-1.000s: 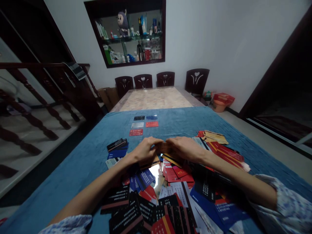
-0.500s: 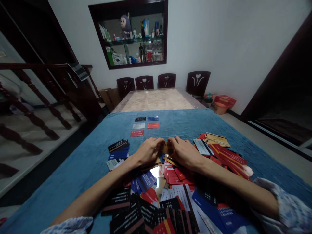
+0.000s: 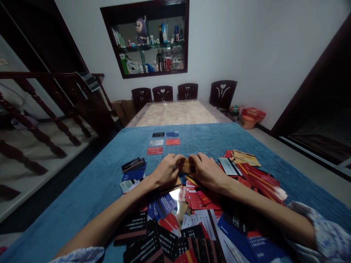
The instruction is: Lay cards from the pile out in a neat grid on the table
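A gold card point(image 3: 187, 166) is held between my two hands above the pile. My left hand point(image 3: 168, 168) grips its left end with bent fingers, and my right hand point(image 3: 206, 171) grips its right end. Below and around them spreads a heap of plastic cards: black ones point(image 3: 145, 244) in front, blue ones point(image 3: 165, 205) left of centre, red ones point(image 3: 199, 199) under my right wrist. Beyond my hands, several cards lie apart in short rows, among them a red card point(image 3: 155, 151) and a silver card point(image 3: 156, 143).
Gold cards point(image 3: 245, 157) and red cards point(image 3: 259, 179) lie fanned at the right. Black cards point(image 3: 133, 164) overlap at the left. A blue cloth point(image 3: 104, 190) covers the near table; its stone top point(image 3: 181, 111) shows beyond. Chairs point(image 3: 187, 91) stand at the wall.
Both hands keep hold of the gold card in nearly the same place. Its face looks tilted a little more toward me. The whole view has shifted very slightly.
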The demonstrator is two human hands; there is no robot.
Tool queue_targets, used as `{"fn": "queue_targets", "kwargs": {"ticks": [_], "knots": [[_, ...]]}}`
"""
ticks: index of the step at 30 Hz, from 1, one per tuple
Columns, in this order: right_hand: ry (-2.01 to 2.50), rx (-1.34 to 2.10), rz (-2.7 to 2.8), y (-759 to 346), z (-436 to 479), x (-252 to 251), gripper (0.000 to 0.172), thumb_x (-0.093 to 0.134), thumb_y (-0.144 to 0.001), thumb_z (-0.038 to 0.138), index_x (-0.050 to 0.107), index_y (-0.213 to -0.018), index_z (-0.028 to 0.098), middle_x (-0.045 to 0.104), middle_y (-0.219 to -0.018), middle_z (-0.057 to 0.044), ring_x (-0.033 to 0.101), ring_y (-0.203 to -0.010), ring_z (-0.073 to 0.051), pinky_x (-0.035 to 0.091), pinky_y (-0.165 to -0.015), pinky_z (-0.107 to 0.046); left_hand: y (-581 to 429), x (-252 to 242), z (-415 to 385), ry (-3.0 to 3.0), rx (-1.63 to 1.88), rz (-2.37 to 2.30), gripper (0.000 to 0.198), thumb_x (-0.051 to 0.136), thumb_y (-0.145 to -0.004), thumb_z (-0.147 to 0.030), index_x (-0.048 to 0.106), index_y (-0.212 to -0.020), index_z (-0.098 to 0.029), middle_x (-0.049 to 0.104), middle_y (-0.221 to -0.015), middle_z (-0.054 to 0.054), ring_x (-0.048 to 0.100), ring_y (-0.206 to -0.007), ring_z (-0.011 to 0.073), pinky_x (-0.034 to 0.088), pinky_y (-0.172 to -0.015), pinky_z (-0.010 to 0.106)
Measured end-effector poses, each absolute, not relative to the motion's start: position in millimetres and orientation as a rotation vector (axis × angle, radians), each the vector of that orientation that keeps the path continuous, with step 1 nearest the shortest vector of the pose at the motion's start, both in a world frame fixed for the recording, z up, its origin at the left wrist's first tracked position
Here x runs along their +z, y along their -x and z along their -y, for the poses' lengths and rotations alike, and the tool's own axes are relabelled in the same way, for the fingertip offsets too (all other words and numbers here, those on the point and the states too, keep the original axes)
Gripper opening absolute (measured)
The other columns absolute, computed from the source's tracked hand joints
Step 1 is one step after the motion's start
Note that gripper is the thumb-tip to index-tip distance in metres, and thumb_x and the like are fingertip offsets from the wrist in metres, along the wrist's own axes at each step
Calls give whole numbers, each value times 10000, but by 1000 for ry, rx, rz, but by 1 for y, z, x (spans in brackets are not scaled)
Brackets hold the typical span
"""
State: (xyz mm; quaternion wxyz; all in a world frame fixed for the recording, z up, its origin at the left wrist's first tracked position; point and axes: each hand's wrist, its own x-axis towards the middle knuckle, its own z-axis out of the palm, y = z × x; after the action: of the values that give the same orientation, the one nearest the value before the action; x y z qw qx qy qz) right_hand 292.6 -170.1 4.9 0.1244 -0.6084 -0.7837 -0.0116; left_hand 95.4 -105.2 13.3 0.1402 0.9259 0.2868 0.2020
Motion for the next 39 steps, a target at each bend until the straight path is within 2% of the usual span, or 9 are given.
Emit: {"fn": "queue_targets", "kwargs": {"ticks": [6, 11, 16, 22, 27, 39], "knots": [[1784, -44, 2333, -292, 172, 18, 389, 531, -886, 246, 489, -1269, 189, 600, -1122, -127, 547, -1051, -278, 358, -791, -342, -92, 14, 103, -2709, 537, -833, 434, 571, -816, -156, 521, -1246, -192, 573, -1066, 83, 530, -1002, 231, 462, -920, 405], [1746, -65, 2336, -294, 172, 20, 303, 531, -886, 245, 527, -1181, 175, 636, -1107, -131, 561, -1021, -258, 365, -801, -337, -90, 15, 100, -2747, 458, -860, 514, 602, -786, -161, 489, -1287, -177, 572, -1109, 98, 520, -1028, 249, 457, -932, 430], [1657, -141, 2331, -300, 167, 12, 298, 573, -856, 263, 548, -1142, 183, 641, -1069, -112, 555, -983, -249, 373, -789, -331, -89, 15, 98, -2757, 422, -924, 486, 603, -797, -175, 491, -1270, -174, 597, -1152, 108, 533, -1062, 262, 457, -946, 435], [1639, -234, 2303, -301, 160, 11, 317, 616, -842, 315, 578, -1132, 192, 582, -1121, -124, 516, -991, -257, 398, -778, -339, -85, 16, 91, -2822, 445, -900, 456, 614, -798, -186, 516, -1243, -181, 577, -1182, 110, 522, -1080, 262, 457, -959, 443], [1690, -202, 2337, -294, 146, 16, 348, 639, -842, 310, 578, -1162, 187, 574, -1150, -126, 498, -1030, -263, 399, -774, -337, -78, 17, 79, -2874, 466, -940, 474, 646, -792, -213, 529, -1250, -177, 539, -1217, 121, 489, -1116, 277, 448, -972, 465], [1696, -40, 2434, -284, 93, 19, 261, 666, -854, 323, 617, -1067, 181, 562, -1161, -133, 498, -1071, -270, 445, -841, -341, -68, 20, 39, -2858, 347, -1140, 433, 676, -808, -243, 583, -1228, -196, 573, -1266, 102, 451, -1187, 293, 421, -996, 457]]}}
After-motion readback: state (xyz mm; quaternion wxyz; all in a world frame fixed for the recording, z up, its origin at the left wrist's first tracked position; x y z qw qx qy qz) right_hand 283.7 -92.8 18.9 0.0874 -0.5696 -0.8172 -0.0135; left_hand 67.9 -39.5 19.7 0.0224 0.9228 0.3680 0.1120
